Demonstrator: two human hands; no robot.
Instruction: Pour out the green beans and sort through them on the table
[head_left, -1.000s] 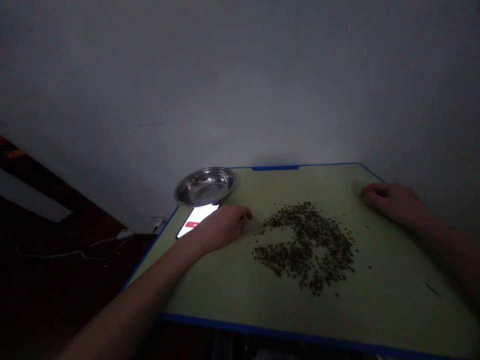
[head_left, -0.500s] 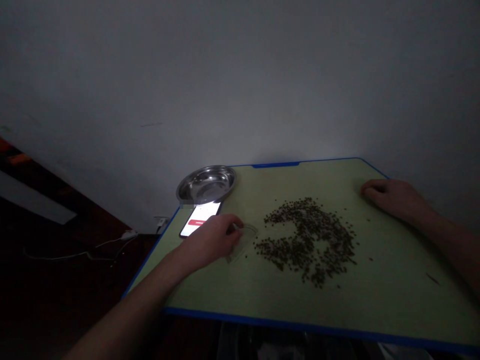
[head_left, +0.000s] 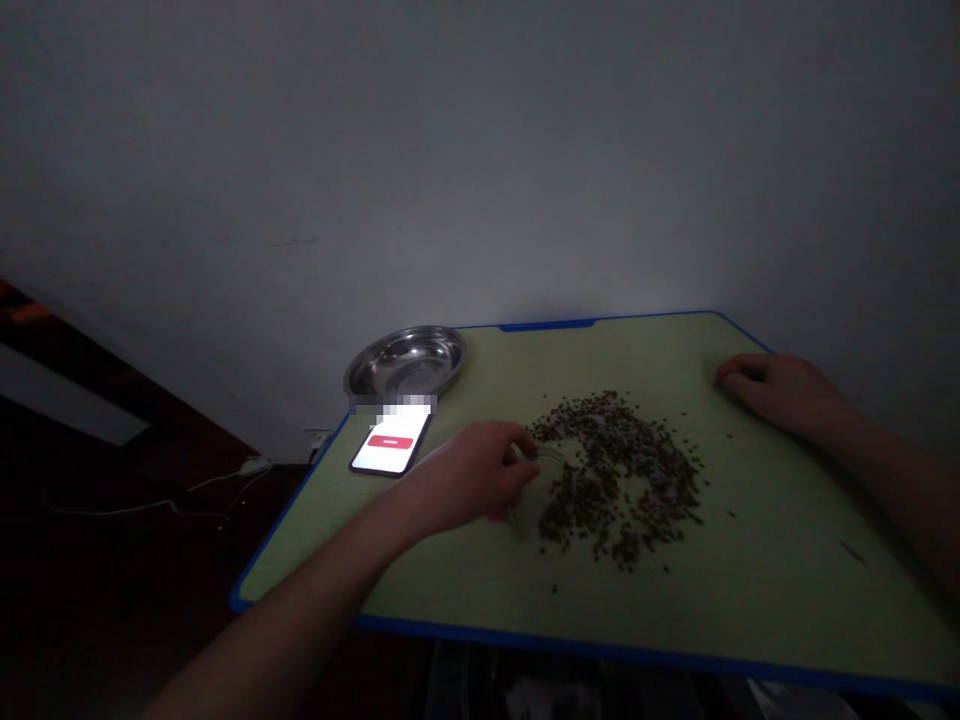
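Observation:
My left hand [head_left: 491, 475] is closed on a clear plastic piece, perhaps a shallow container or lid [head_left: 551, 454], held low at the board's surface. Its rim reaches into the left side of a spread of small dark brown grains [head_left: 611, 480], which look like peppercorns or seeds. My fingers hide much of the clear piece, so its full shape does not show. Across the board, my right hand [head_left: 769, 388] rests near the right edge with fingers curled in a loose fist, apart from the grains. Nothing shows in it.
The pale green tabletop [head_left: 465, 585] has a blue rim. A steel bowl [head_left: 409, 365] stands at its back left corner, with a lit phone [head_left: 390, 445] just in front. A plain wall [head_left: 480, 160] rises behind. White cables [head_left: 150, 508] lie on the dark floor at left.
My left hand has moved right with the clear plastic piece, from beside the grains into their left side, pushing into some of them. My right hand stays in place. The view has shifted slightly.

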